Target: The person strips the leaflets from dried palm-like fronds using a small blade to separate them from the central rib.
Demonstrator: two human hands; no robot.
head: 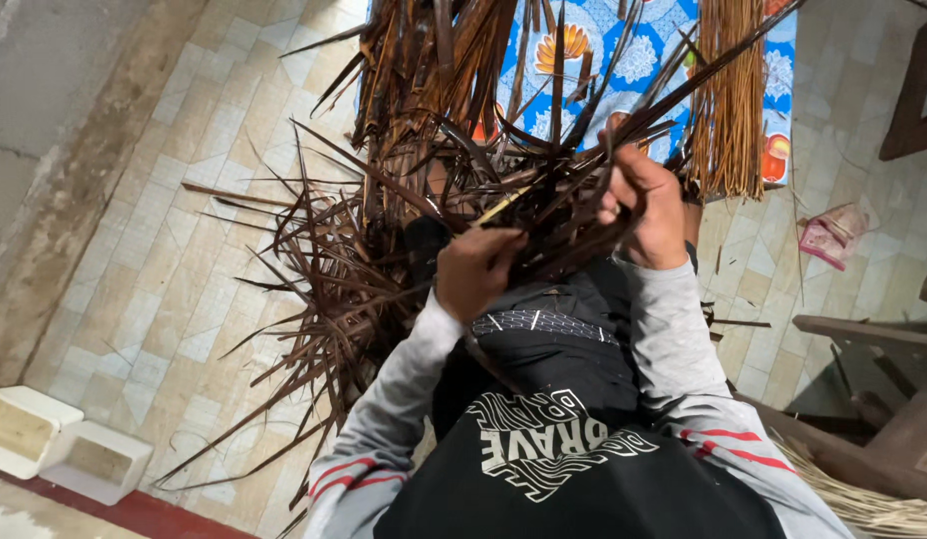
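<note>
So this is someone sitting low over a tiled floor (pixel 164 250) with a big tangle of dark brown strips (pixel 384 250) in their lap, the flat, stiff kind used for weaving. The woven part sits right against the body, which makes sense: the knees and torso pin it so both hands are free to work the loose ends.

The left hand (pixel 475 271) is curled tight around a bunch of those strips close to the middle of the piece, probably to keep the crossings from sliding apart. A thin pale sliver (pixel 503 207) pokes out just above the knuckles; can't tell if it's a tool or just a lighter strip. The right hand (pixel 645 212) is higher, fingers pinched closed on a few strips that run up and away to the right, held taut as far as the picture shows.

The loose ends fan out to the left and down over the floor, which keeps them separated instead of knotted up.

Further out, a bundle of lighter tan strips (pixel 728 100) lies on a blue flowered cloth (pixel 623 50), near enough to reach. There's a pink bag (pixel 833 235) on the tiles to the right, some dark wooden furniture (pixel 873 399) at the right edge, and two white boxes (pixel 59 444) in the lower left corner by the wall.
</note>
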